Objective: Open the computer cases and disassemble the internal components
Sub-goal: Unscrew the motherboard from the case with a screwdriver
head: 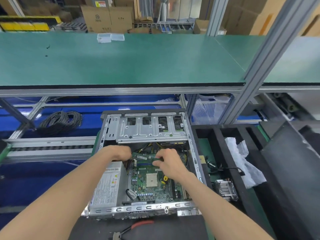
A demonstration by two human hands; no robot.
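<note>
I see the computer case (110, 129) lying open on its side, motherboard (152, 182) exposed (CPU socket bare). A green memory stick (141, 156) sits level above its slots.

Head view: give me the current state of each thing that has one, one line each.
Computer case: open, side panel off.
Memory stick: held at both ends above its slots.
Left hand: grips the stick's left end.
Right hand: pinches the stick's right end.
CPU socket: bare, no cooler on it.
Heatsink: out of the case, lying in the black tray.
</note>
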